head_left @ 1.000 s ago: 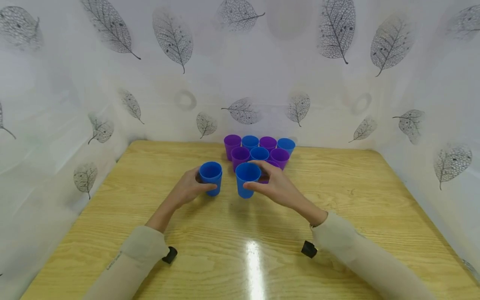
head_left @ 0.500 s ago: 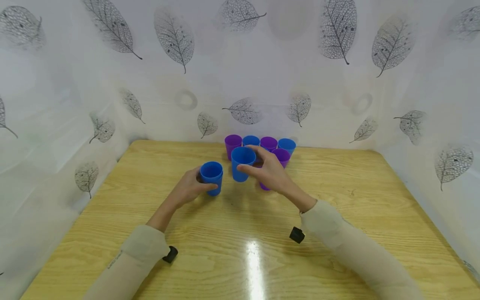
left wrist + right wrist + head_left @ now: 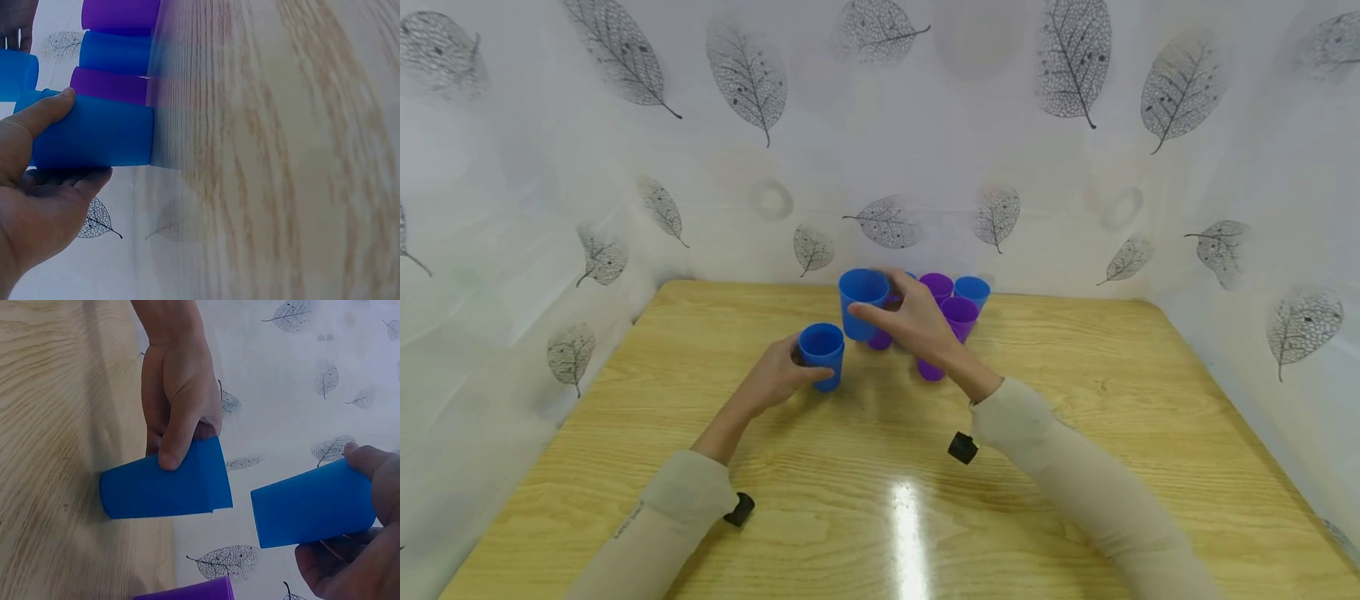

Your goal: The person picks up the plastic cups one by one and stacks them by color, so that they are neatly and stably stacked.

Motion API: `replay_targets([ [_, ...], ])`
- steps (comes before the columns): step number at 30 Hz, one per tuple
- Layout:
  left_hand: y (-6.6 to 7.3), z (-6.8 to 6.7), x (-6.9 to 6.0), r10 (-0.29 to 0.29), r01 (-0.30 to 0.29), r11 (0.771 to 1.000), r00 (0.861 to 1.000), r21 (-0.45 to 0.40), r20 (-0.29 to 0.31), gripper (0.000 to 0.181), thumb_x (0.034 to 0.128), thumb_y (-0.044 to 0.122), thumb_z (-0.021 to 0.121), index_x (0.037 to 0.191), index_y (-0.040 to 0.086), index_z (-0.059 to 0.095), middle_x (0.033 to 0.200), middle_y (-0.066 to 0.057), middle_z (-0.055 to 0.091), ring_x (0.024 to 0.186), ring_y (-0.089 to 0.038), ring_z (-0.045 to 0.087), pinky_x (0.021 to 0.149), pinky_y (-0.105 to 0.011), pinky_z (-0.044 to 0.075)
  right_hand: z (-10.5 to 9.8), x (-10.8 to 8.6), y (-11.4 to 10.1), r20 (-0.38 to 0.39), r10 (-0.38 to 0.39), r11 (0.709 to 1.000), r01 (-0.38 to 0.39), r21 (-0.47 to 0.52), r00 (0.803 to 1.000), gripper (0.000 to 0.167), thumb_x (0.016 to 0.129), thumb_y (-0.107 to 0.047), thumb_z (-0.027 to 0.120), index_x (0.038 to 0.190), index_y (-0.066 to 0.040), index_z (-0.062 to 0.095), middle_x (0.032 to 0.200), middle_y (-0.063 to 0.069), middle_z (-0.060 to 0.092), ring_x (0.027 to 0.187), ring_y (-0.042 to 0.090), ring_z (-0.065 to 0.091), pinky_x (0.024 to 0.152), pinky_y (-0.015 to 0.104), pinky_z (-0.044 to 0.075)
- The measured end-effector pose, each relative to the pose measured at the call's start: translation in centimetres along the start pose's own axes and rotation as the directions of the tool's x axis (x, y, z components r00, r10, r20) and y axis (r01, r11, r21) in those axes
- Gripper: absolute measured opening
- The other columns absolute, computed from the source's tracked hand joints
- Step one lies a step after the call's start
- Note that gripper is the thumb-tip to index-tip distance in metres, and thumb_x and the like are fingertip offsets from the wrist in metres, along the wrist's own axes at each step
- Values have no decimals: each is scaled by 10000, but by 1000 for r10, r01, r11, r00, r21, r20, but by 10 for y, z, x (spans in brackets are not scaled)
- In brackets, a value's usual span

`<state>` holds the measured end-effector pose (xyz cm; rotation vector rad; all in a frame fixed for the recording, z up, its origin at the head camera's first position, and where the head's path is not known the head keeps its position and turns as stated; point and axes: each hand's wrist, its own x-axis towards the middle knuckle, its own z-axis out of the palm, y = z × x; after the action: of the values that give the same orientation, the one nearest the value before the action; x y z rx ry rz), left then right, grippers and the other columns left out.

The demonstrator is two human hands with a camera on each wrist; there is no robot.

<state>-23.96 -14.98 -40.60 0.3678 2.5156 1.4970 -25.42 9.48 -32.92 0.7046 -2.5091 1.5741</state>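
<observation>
My left hand grips a nested stack of blue cups standing upright on the table, thumb on the near side. A second rim shows just below the top one. In the right wrist view this stack touches the tabletop. My right hand holds a single blue cup in the air, beyond and slightly right of the stack. That raised cup hangs apart from the stack, its base toward the stack's open top. Behind my right hand, purple cups and a blue cup stand upright, some partly hidden.
The wooden table reaches back to a pale curtain printed with leaves, which also hangs at both sides. The cups are grouped near the table's back edge. A small black device sits at my right wrist.
My right hand has carried its blue cup up, away from me and to the left, from beside the stack to above and beyond it. My left hand and its stack have stayed put.
</observation>
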Motion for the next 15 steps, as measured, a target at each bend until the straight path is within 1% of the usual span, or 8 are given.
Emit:
replay_targets([
  [4, 0, 0, -1, 26, -26, 1000, 1000, -5, 5, 639, 942, 169, 768, 1466, -42, 469, 1410, -256, 576, 1306, -417, 555, 1111, -568, 441, 8, 5, -5, 10, -29, 999, 28, 28, 1000, 634, 934, -257, 784, 1469, -42, 519, 1283, 112, 675, 1059, 263, 694, 917, 358, 587],
  [9, -1, -1, 0, 48, -48, 999, 999, -3, 13, 657, 950, 167, 761, 1487, -43, 446, 1433, -268, 554, 1322, -428, 541, 1116, -580, 432, 19, 9, -10, 40, -64, 995, 61, 75, 997, 608, 937, -250, 782, 1452, -49, 527, 1255, 83, 687, 1037, 249, 700, 895, 338, 593],
  [13, -2, -2, 0, 42, -42, 999, 999, -1, 16, 687, 959, 183, 754, 1517, -31, 414, 1470, -272, 520, 1353, -440, 509, 1131, -599, 404, 28, 13, -13, 59, -78, 994, 73, 77, 995, 598, 930, -282, 788, 1435, -64, 555, 1234, 47, 690, 1008, 211, 686, 880, 323, 588],
  [15, -2, -1, 1, 36, -36, 999, 999, 3, 20, 706, 964, 195, 749, 1533, -24, 394, 1494, -272, 498, 1374, -447, 486, 1143, -610, 382, 32, 13, -14, 67, -79, 994, 74, 79, 995, 600, 930, -293, 786, 1437, -67, 558, 1241, 46, 684, 1009, 215, 675, 878, 322, 584],
])
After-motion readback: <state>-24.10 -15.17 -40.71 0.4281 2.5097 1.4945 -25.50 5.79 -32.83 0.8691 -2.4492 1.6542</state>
